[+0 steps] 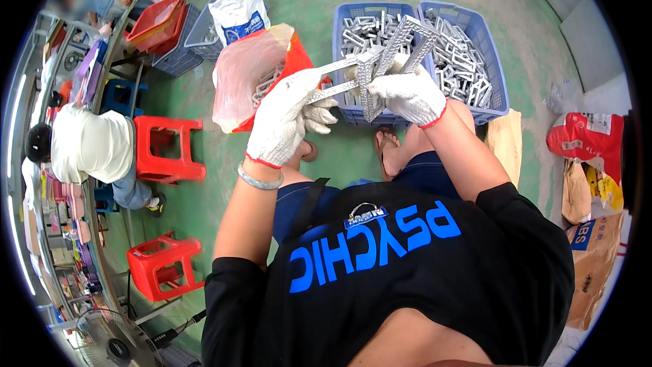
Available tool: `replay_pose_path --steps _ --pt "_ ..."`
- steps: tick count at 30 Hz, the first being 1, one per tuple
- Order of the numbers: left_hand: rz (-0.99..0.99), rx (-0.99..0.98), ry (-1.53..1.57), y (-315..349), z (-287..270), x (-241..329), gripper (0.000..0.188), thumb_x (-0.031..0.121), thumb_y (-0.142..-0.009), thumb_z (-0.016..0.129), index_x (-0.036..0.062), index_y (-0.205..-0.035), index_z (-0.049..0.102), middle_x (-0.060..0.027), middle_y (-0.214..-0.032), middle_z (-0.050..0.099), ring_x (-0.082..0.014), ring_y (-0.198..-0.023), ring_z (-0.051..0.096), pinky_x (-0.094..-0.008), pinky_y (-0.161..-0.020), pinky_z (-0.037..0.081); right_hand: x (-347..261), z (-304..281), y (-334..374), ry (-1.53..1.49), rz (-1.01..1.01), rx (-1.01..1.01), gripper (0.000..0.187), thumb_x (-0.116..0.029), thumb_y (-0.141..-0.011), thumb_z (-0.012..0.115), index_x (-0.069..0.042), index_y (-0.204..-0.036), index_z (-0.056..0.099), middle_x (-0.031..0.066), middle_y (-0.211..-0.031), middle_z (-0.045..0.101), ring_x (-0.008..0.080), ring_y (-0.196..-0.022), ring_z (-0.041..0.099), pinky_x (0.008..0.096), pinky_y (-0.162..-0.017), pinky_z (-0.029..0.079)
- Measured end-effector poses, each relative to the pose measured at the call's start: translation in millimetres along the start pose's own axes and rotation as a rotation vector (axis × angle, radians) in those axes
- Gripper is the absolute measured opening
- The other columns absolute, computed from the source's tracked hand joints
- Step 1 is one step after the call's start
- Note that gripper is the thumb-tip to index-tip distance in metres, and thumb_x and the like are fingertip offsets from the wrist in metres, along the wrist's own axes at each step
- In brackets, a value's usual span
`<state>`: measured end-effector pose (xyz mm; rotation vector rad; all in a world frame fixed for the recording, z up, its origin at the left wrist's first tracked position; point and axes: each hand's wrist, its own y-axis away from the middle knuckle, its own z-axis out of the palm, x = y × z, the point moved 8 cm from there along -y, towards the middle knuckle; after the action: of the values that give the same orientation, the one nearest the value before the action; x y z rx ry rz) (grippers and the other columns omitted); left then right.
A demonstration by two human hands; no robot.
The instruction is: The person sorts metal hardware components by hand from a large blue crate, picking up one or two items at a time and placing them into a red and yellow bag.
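Observation:
Both my hands wear white knitted gloves with red cuffs. My left hand (291, 114) is closed on one end of a silver rectangular metal frame (345, 63), whose two long bars reach toward my right hand. Several similar metal frames (367, 92) are gripped together in my right hand (412, 95), some standing upright and some tilted away. The frames in the two hands overlap and seem to touch; where exactly they meet is hard to make out. Just beyond my hands stand a blue crate (343, 10) and a second blue crate (499, 81), both full of small silver metal frames.
Left of the crates is an open red sack (297, 54) with metal pieces inside. Red stools (170, 143), a long workbench (102, 75) and a fan (117, 350) line the left. A seated person (95, 143) works there. Red bags (587, 139) and cardboard (591, 278) lie at right.

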<state>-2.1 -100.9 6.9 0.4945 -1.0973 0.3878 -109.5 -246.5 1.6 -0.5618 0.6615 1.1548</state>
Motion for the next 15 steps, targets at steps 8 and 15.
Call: replay_pose_path --steps 8,15 --pt "-0.099 0.032 0.239 31.2 -9.0 -10.1 0.045 0.037 -0.100 0.053 -0.0031 -0.120 0.059 -0.0184 -0.091 0.068 -0.0247 -0.066 0.065 -0.0308 -0.054 0.051 22.0 -2.7 10.4 -0.236 0.103 -0.191 0.039 -0.010 -0.074 0.074 0.012 -0.103 0.062 0.0345 -0.133 0.050 0.0493 -0.121 0.053 0.0563 -0.097 0.050" --pt "-0.134 0.003 0.285 37.9 -1.2 -8.8 0.059 0.050 -0.099 0.050 -0.0029 -0.123 0.057 -0.0184 -0.090 0.067 -0.0255 -0.065 0.063 -0.0308 -0.052 0.048 13.6 14.5 18.8 -0.237 0.087 -0.302 0.025 -0.010 -0.076 0.073 0.007 -0.091 0.063 0.0332 -0.133 0.050 0.0485 -0.118 0.055 0.0575 -0.097 0.049"
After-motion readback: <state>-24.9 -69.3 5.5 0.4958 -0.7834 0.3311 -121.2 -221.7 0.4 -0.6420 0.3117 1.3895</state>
